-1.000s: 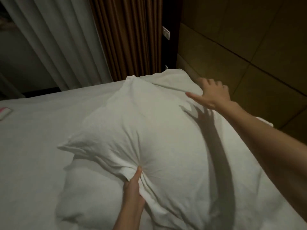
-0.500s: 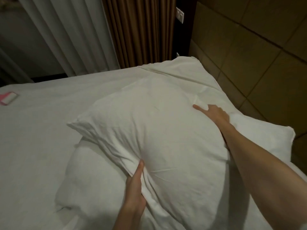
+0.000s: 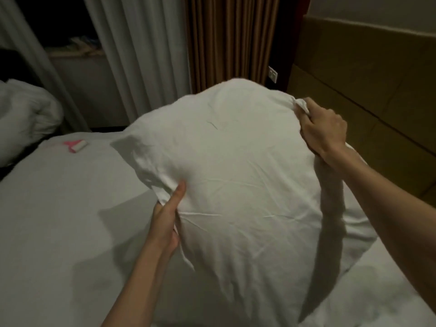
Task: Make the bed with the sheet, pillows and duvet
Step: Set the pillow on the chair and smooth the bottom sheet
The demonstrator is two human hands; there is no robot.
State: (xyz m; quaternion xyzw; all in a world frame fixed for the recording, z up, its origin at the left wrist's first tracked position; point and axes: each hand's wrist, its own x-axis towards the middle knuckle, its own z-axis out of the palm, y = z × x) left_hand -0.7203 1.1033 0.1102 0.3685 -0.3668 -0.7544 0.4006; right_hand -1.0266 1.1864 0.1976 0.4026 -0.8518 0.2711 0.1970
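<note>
The left hand (image 3: 166,218) gripped the white pillow's (image 3: 238,185) near-left edge while the right hand (image 3: 324,131) clenched its far-right corner.

Matt, creased white cloth pillow (image 3: 236,173)

Pillow (image 3: 236,173) now off the bed; right hand (image 3: 325,131) on its corner

A plump white pillow (image 3: 238,175) stood raised above the white sheet (image 3: 59,220) — creased, tilted, its corners pinched — with another white pillow (image 3: 361,234) lying beneath it.
</note>
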